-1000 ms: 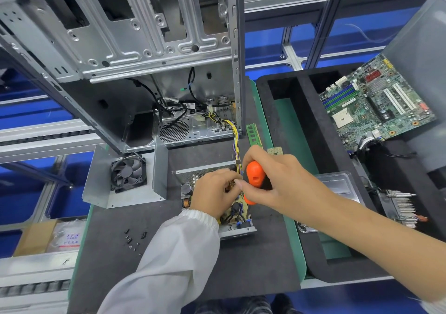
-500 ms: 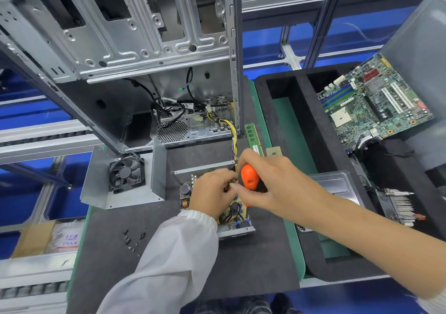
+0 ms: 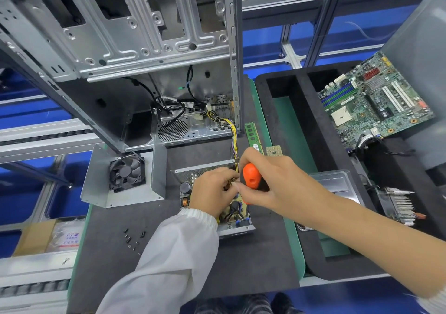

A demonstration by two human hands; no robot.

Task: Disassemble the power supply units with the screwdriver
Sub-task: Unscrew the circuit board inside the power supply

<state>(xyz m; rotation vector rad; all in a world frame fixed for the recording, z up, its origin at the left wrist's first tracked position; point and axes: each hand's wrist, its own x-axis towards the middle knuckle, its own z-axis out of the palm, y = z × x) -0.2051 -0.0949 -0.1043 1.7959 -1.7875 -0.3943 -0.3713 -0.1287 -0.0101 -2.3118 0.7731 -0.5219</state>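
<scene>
Grey steel computer case (image 3: 135,55) towers over the dark tabletop (image 3: 241,265). Before it lies the opened power supply unit (image 3: 231,219). Left hand (image 3: 212,190) curls onto its board, apparently pinching something; right hand (image 3: 272,183) grips the orange screwdriver (image 3: 251,177).

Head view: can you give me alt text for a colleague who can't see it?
A right hand grips an orange screwdriver over an opened power supply on a dark mat, while the left hand rests on its circuit board. Loose screws lie to the left; a fan cover and open case sit behind.
</scene>
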